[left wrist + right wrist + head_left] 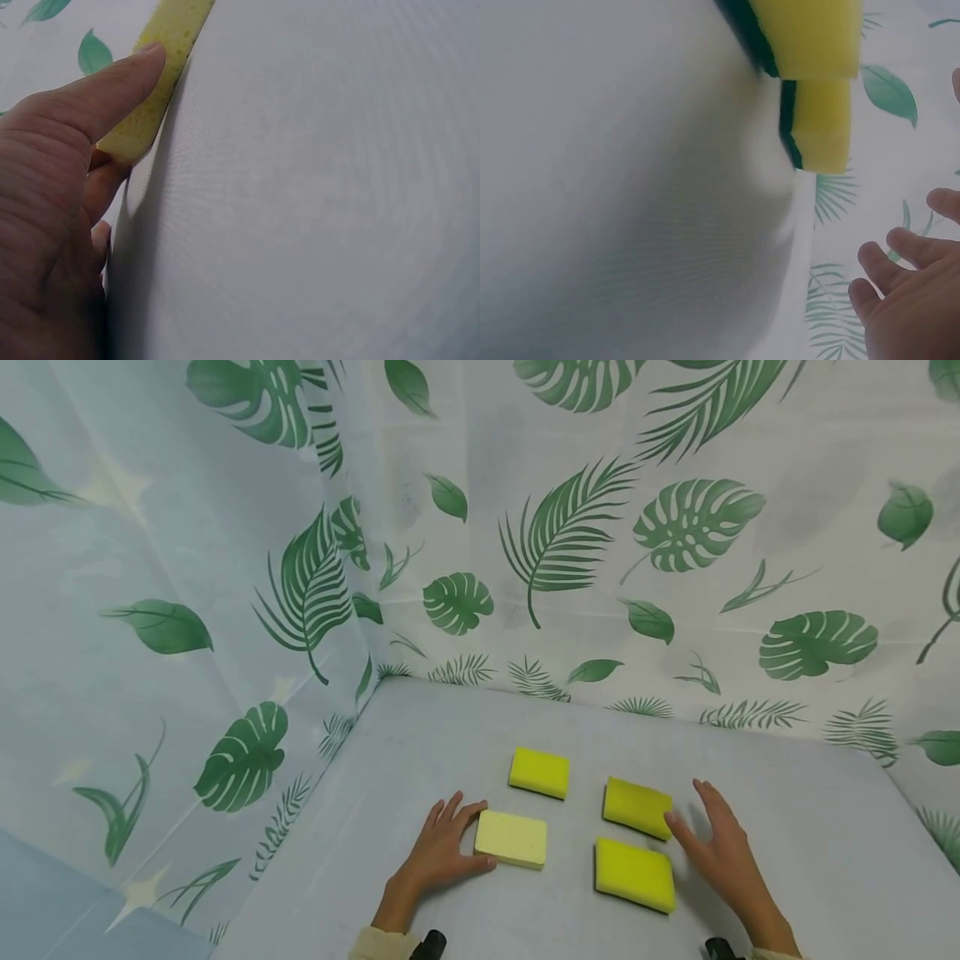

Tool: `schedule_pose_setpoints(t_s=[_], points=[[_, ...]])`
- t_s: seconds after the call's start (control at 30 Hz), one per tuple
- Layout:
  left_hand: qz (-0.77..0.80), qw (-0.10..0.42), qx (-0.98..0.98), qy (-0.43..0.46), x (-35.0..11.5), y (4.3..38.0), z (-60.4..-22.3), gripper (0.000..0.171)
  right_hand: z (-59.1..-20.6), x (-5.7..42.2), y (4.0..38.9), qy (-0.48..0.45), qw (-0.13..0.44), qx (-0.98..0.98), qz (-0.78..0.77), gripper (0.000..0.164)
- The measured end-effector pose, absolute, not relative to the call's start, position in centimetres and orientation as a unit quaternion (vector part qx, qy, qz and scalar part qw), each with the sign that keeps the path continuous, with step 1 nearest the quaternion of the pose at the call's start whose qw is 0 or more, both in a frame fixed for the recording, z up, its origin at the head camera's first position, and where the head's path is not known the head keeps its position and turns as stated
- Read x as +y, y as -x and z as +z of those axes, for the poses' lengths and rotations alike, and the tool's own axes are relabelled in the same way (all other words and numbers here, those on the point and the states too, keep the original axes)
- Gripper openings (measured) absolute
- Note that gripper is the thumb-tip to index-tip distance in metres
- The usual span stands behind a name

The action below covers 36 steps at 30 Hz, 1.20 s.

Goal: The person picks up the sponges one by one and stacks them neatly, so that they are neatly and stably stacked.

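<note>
My left hand (437,852) holds a pale yellow sponge (513,838) at its left end, thumb at the near corner and forefinger at the far one. In the left wrist view the thumb lies along the side of this porous sponge (159,97). My right hand (722,857) has its fingers spread above the table, thumb tip right by the edge of a brighter yellow sponge (637,807). Nearer me lies another bright sponge (635,874). Dark green undersides show on the two bright sponges (810,37) in the right wrist view.
A further bright yellow sponge (539,772) lies behind the pale one. All rest on a white-covered table (450,718). Leaf-printed curtains (480,543) rise along its back and left edges. Dark wrist devices (430,945) show at both cuffs.
</note>
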<state>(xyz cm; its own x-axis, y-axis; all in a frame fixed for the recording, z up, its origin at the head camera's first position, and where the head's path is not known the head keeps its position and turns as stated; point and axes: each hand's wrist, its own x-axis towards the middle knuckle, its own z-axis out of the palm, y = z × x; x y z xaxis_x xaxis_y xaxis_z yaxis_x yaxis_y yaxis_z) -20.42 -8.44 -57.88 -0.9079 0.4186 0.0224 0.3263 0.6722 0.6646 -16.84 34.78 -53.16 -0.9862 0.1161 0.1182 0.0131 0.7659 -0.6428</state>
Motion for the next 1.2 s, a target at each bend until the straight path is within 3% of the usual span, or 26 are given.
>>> schedule_pose_setpoints(t_s=[0.33, 0.7, 1.2], points=[[0.354, 0.066, 0.911, -0.201, -8.5, 20.3, -57.9, 0.091, -53.7, 35.0, 14.4, 0.018, 0.093, -0.924, 0.371, 0.088], [0.353, 0.063, 0.911, -0.204, -8.5, 20.3, -58.0, 0.091, -53.9, 35.0, 12.5, 0.051, -0.015, -0.932, 0.36, 0.105], [0.362, 0.07, 0.909, -0.194, -8.5, 20.4, -58.1, 0.092, -55.1, 34.3, 11.4, 0.028, -0.047, -0.932, 0.359, 0.103]])
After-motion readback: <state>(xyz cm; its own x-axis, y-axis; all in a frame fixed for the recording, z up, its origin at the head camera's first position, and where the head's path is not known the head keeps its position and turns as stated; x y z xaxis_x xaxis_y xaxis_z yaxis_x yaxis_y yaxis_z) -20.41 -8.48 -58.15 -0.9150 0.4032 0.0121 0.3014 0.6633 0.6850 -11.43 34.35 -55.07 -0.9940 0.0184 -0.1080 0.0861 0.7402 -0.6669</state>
